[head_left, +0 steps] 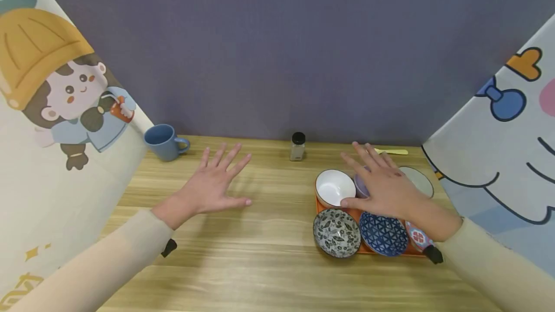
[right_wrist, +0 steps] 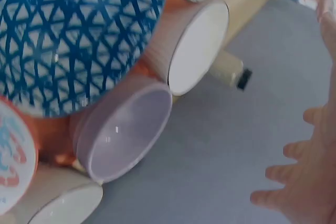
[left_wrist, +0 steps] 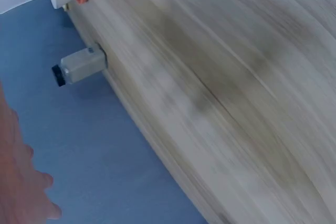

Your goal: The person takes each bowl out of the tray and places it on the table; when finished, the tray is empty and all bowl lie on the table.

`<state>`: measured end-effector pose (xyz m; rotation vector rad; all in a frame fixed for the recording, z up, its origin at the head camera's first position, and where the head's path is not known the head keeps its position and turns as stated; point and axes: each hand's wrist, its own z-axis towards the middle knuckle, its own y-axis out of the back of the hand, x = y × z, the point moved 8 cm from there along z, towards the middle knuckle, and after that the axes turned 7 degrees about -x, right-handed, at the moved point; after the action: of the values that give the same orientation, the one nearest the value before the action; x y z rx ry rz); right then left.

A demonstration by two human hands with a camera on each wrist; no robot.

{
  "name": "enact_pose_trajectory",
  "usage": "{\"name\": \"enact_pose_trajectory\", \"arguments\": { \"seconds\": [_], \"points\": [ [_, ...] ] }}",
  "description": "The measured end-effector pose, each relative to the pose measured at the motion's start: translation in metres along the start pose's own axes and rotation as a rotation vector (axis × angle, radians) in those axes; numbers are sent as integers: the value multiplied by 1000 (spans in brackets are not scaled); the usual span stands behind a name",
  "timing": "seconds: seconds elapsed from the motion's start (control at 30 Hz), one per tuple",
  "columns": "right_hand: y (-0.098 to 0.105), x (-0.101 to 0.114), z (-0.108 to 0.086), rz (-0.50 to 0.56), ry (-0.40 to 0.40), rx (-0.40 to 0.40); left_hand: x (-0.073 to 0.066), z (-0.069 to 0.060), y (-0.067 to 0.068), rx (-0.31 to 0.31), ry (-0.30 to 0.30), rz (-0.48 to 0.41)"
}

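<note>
My left hand (head_left: 208, 187) hovers palm down over the left part of the table, fingers spread, holding nothing. Spread in the same way, my right hand (head_left: 386, 184) is above an orange tray (head_left: 366, 250) and touches none of the bowls as far as I can see. On that tray are a white bowl (head_left: 335, 188), a black-and-white leaf-patterned bowl (head_left: 336, 233), a blue triangle-patterned bowl (head_left: 383, 234), a purple bowl (right_wrist: 131, 132) and a red-and-blue patterned bowl (head_left: 417, 236). The right hand and sleeve partly cover the last two in the head view.
A blue mug (head_left: 163, 142) stands at the back left, handle to the right. Near the back edge is a small jar (head_left: 297, 147) with a black lid. A yellow utensil (head_left: 394, 151) lies at the back right, behind a pale round dish (head_left: 418, 181). Printed cloths hang on both sides.
</note>
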<state>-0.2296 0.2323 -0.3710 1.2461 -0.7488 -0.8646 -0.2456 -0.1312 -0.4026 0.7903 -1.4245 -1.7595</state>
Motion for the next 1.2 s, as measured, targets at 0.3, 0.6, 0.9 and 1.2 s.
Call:
{"name": "enact_pose_trajectory", "arguments": {
  "seconds": [0.3,0.6,0.9,1.2],
  "points": [
    [27,-50,-20,125,-132,-24,-11,10,11,-151,2,-84],
    [30,-121,-57,439,-265,-47,-18,23,-3,-130,93,-283],
    [6,-180,-100,447,-402,-35,-28,43,-26,-110,168,-491],
    [-39,-209,-135,556,-540,115,-54,48,-68,-18,217,-571]
  ]
}}
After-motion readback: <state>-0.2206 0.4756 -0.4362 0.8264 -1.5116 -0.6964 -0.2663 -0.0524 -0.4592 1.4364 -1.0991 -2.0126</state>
